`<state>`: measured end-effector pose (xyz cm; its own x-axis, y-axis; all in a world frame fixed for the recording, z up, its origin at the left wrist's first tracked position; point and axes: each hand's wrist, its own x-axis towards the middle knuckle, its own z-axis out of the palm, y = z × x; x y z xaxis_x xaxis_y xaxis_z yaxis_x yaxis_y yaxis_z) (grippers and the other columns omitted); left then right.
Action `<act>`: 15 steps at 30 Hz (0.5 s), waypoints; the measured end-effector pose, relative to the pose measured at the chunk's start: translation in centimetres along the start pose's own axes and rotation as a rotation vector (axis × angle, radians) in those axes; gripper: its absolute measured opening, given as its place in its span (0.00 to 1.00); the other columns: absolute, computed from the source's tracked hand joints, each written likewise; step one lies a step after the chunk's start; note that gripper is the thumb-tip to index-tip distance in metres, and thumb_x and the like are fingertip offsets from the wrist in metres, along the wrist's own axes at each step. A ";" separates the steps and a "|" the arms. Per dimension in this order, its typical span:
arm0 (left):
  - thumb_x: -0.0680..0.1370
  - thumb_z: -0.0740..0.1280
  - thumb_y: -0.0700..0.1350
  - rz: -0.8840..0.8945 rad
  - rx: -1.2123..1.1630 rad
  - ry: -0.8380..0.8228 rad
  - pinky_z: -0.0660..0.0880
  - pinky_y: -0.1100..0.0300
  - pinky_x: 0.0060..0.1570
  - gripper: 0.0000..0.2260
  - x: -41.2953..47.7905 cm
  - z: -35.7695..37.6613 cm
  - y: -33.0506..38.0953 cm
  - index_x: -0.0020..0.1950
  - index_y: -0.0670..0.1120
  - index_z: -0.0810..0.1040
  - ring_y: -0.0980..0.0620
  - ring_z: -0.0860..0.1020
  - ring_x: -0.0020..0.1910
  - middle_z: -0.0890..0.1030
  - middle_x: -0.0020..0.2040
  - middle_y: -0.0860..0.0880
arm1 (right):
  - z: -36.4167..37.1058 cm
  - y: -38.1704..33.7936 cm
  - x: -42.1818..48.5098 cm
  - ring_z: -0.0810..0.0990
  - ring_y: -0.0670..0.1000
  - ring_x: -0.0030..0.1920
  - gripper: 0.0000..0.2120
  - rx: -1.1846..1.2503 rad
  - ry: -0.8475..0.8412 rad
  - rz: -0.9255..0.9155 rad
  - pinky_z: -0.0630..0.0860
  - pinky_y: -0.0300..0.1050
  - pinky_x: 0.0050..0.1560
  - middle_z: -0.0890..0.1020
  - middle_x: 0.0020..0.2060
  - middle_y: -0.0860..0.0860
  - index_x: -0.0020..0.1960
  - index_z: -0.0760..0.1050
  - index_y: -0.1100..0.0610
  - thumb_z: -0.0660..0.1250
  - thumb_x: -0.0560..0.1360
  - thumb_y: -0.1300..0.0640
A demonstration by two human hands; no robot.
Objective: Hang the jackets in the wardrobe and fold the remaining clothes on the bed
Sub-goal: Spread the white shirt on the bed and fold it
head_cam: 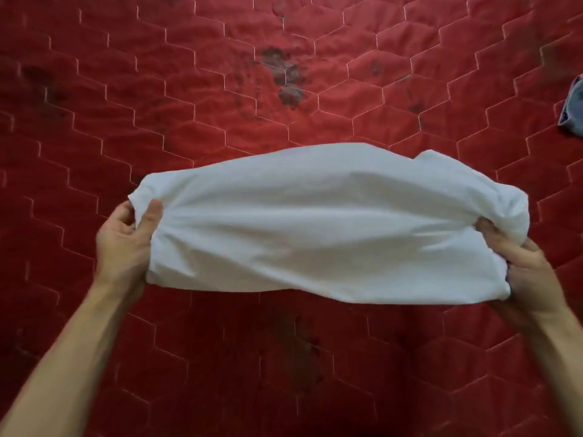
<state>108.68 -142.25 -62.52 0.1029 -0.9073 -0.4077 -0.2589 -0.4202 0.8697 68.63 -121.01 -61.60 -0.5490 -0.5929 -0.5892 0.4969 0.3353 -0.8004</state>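
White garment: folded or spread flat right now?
Partly folded: the white garment is doubled into a long band, with the left hand and right hand gripping its ends. Layer count: cannot tell.

The garment (331, 225) was held over the bed (220, 89) between the hands: left hand (126, 238) at its left end, right hand (520, 266) at its right end. A second garment (572, 105) lay on the bed, far right, well apart.

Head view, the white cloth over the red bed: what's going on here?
A person holds a white garment stretched between both hands over the red quilted bed. The left hand grips one end, the right hand the other; it is bunched, not yet laid flat. A blue-grey garment lies at the right edge.
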 end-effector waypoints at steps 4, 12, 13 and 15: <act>0.79 0.70 0.45 -0.025 0.214 -0.008 0.80 0.56 0.42 0.02 -0.8 -0.6 -5.1 0.49 0.48 0.78 0.50 0.82 0.43 0.84 0.50 0.42 | -1.1 4.5 0.8 0.85 0.50 0.36 0.07 -0.268 0.111 0.183 0.82 0.41 0.37 0.87 0.42 0.54 0.53 0.81 0.61 0.70 0.75 0.61; 0.78 0.70 0.50 -0.302 0.629 -0.087 0.74 0.50 0.49 0.12 -4.0 -0.5 -16.3 0.53 0.43 0.77 0.42 0.79 0.49 0.81 0.50 0.44 | -1.5 10.9 -0.8 0.84 0.53 0.40 0.10 -0.441 0.125 0.320 0.80 0.47 0.45 0.87 0.36 0.47 0.56 0.81 0.62 0.71 0.75 0.62; 0.78 0.70 0.51 -0.330 0.604 -0.061 0.75 0.49 0.50 0.11 -4.4 -0.4 -17.0 0.53 0.44 0.77 0.41 0.79 0.50 0.81 0.51 0.44 | -0.5 10.5 -1.3 0.84 0.51 0.38 0.10 -0.424 0.129 0.286 0.80 0.44 0.41 0.86 0.35 0.45 0.56 0.81 0.61 0.71 0.75 0.62; 0.78 0.70 0.51 -0.392 0.545 -0.048 0.76 0.48 0.53 0.09 -5.1 -0.5 -17.6 0.52 0.47 0.76 0.41 0.80 0.51 0.82 0.51 0.44 | 2.5 9.3 -3.2 0.85 0.47 0.38 0.09 -0.405 0.069 0.204 0.80 0.38 0.36 0.87 0.37 0.46 0.55 0.81 0.58 0.70 0.76 0.63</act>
<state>113.15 -130.20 -75.58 0.2487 -0.6821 -0.6877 -0.6601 -0.6389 0.3950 76.72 -117.79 -66.90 -0.5174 -0.4398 -0.7341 0.3042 0.7074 -0.6381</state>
